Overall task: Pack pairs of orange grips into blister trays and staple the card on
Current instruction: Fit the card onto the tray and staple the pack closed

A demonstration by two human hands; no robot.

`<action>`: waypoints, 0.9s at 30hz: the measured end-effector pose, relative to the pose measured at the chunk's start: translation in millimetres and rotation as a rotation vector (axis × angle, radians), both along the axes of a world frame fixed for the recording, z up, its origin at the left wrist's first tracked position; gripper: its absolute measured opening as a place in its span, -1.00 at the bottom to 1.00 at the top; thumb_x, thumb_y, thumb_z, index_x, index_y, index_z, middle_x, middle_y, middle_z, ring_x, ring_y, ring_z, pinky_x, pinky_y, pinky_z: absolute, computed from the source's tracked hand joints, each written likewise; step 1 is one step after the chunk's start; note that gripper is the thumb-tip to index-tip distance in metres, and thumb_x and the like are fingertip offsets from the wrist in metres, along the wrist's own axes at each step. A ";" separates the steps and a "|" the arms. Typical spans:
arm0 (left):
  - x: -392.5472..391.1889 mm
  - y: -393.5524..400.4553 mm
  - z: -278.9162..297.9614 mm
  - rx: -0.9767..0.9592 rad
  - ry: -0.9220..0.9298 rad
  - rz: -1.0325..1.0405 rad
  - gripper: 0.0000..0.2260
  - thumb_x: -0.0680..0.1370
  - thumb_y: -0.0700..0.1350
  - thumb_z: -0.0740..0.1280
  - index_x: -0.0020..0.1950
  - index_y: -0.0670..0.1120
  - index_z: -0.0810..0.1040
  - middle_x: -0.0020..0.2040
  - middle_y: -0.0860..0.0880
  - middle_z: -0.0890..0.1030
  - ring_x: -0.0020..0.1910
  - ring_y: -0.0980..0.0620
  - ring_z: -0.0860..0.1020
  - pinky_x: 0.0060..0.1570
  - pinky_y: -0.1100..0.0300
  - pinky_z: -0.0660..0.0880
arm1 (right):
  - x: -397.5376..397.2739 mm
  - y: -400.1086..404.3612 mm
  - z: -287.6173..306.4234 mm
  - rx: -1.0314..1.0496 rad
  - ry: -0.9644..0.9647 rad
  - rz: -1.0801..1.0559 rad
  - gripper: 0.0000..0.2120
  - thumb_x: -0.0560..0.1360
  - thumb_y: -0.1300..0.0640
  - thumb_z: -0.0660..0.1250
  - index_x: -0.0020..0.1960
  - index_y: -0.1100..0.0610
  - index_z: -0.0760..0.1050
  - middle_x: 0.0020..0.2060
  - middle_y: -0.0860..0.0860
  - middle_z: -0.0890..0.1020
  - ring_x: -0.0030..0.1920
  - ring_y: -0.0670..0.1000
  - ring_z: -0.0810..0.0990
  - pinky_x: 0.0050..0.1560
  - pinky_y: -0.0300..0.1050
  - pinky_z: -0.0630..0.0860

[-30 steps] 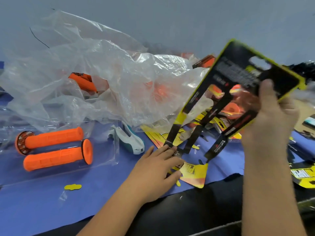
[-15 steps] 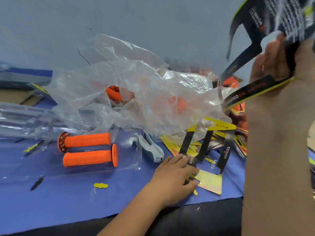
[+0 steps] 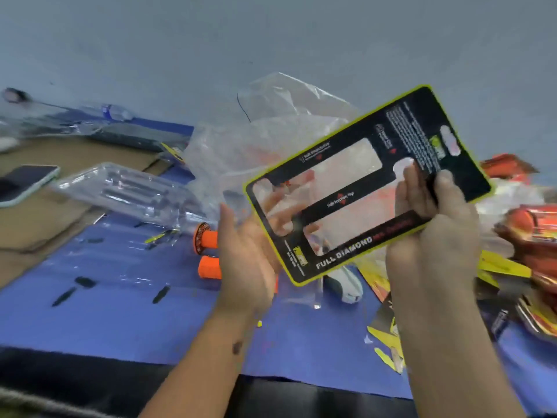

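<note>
The right hand (image 3: 434, 236) pinches the black card (image 3: 370, 185); the left hand (image 3: 247, 254) is spread behind it. Two orange grips (image 3: 208, 251) lie in a clear blister tray (image 3: 301, 297) on the worktop (image 3: 120, 321).

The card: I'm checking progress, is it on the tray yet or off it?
Off. The card is held in the air by the right hand, left hand behind it; bag and fingers show through its windows.

Card (image 3: 366, 188) above table (image 3: 120, 312), grips (image 3: 208, 251) left, stapler (image 3: 346, 285) beneath.
</note>
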State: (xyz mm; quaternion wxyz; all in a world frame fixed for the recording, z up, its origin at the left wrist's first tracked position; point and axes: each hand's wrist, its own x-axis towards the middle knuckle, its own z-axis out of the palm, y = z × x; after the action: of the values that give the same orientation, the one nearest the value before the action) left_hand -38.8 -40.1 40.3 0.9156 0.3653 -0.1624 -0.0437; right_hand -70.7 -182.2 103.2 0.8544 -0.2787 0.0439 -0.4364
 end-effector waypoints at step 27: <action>101.3 129.9 -59.1 0.940 -0.143 0.627 -0.62 0.47 -0.26 0.43 0.07 0.23 0.57 0.14 0.15 0.62 0.05 0.02 0.61 0.03 0.09 0.54 | 20.7 10.5 -98.1 -1.053 0.650 0.215 -0.68 0.50 0.21 0.39 0.09 -0.20 0.54 -0.36 0.20 0.61 -0.27 0.23 0.61 -0.21 0.09 0.54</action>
State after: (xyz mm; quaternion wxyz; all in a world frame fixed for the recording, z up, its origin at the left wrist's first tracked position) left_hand 62.4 89.8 -18.8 0.6106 0.7662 -0.0708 0.1874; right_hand -49.9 -171.7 5.1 0.5846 -0.7835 0.0525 -0.2042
